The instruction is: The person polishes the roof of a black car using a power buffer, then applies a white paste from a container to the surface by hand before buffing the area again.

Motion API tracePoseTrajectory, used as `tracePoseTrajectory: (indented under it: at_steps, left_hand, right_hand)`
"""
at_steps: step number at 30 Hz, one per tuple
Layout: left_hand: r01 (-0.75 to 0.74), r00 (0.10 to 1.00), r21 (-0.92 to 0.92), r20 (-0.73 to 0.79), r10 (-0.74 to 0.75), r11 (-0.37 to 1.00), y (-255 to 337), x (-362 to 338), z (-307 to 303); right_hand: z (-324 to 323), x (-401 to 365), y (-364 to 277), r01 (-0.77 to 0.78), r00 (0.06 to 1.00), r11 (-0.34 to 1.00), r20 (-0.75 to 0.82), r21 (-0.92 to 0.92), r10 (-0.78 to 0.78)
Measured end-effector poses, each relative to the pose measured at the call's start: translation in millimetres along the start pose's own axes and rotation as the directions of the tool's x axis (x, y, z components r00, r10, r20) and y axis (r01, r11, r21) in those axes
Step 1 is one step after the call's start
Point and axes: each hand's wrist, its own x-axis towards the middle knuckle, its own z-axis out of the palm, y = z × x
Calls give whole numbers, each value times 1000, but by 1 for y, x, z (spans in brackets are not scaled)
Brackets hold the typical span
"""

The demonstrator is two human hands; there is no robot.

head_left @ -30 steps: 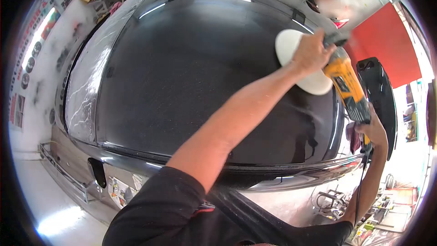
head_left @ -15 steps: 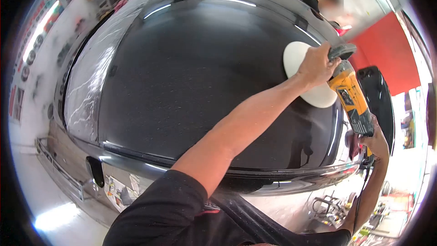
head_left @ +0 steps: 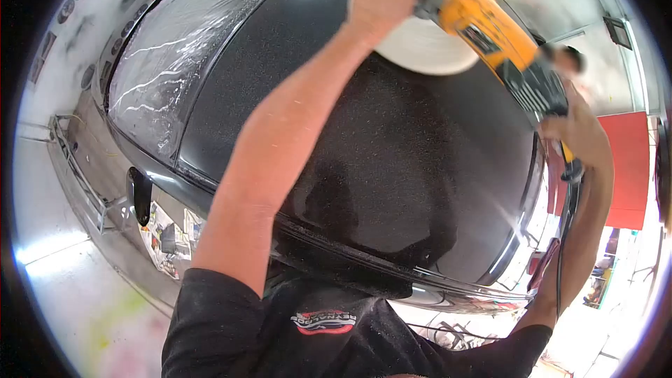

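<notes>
A yellow and black polisher [head_left: 490, 31] stretches across the upper right, over the glossy black car roof [head_left: 392, 140]. My left hand [head_left: 383, 0] is closed around its front handle at the top, just above the white round pad [head_left: 428, 49]. The pad seems to lie on the roof; part of it is hidden behind my hand and the tool's head. My right hand [head_left: 579, 129] wraps round the rear grip, with the black power cord [head_left: 565, 238] running down along my forearm.
Clear plastic film [head_left: 175, 49] covers the windshield at left. A black side mirror [head_left: 140, 196] juts out below it. Beyond the tool, another person's head [head_left: 570, 59] shows near a red panel [head_left: 628, 168]. A metal rail frame [head_left: 80, 175] stands at far left.
The polisher and both my hands have moved further across the roof, up and to the left in view. My view has shifted too. Both hands keep their hold.
</notes>
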Motion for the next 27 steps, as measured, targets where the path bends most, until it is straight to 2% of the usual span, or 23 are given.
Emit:
tracePoseTrajectory:
  at_steps: [1,2,3,4,5,6,9,10,11,12,13,14,16,17,18,20,21,22,24,25,26,27]
  left_hand:
    - [-180,983,-124,-60,174,976,-32,16,-11]
    - [-203,970,32,-126,206,979,-35,21,-28]
    - [-82,991,-130,-118,66,988,-31,23,-43]
    - [-35,986,18,-160,37,999,-24,22,-57]
    - [-202,957,150,-178,227,968,-39,32,-70]
    - [-107,976,115,-179,126,988,-22,25,-74]
    - [112,977,93,-189,-93,989,14,6,-67]
    - [38,985,155,-171,-11,987,17,1,-58]
    - [-38,986,215,-152,72,976,19,-4,-49]
    - [-174,970,274,-120,213,946,11,-10,-36]
    - [-304,935,320,-80,345,897,14,-17,-20]
    - [-327,937,279,-27,348,903,16,-28,-5]
    - [-173,983,348,7,182,921,22,-57,33]
    - [-102,995,390,25,100,915,25,-72,52]
    - [-205,978,329,118,175,922,31,-87,75]
    - [-255,956,146,183,228,956,27,-121,128]
    - [-211,959,214,234,160,954,36,-140,152]
    - [-185,953,95,260,155,978,48,-162,179]
    - [-176,923,67,359,141,982,61,-200,223]
    - [-133,897,85,434,84,988,60,-218,244]
    - [-135,880,-13,457,126,991,59,-237,267]
    - [-152,853,-20,503,141,988,64,-255,284]
  right_hand:
    - [4,14,-10,138,990,987,-16,-84,-140]
    - [6,22,-33,93,996,981,24,-170,-90]
    - [11,26,-48,65,997,980,44,-189,-57]
    - [16,31,-62,37,998,977,65,-209,-24]
    - [22,35,-68,36,997,987,70,-158,-26]
    - [25,36,-71,39,997,994,72,-103,-32]
    - [20,28,-78,-75,974,994,207,-79,90]
    - [19,24,-65,-113,966,993,230,-22,115]
    - [17,15,-50,-67,979,996,191,-52,75]
    - [15,5,-34,-25,988,996,152,-86,38]
    - [12,-10,-14,-46,988,997,145,-69,56]
    - [10,-24,6,-68,988,996,138,-52,74]
    - [4,-61,51,-222,961,971,188,94,202]
    - [4,-84,76,-201,970,974,162,109,182]
    - [4,-108,101,-179,978,976,135,124,162]
    - [8,-158,160,-81,996,983,59,168,72]
    - [4,-186,178,-132,991,968,59,215,122]
    - [0,-215,196,-182,983,948,60,262,173]
    - [-5,-280,213,-367,930,885,90,287,357]
    - [-5,-305,219,-420,906,858,80,296,416]
    - [-5,-331,224,-470,878,827,70,307,473]
    - [-7,-356,227,-559,819,749,98,356,565]
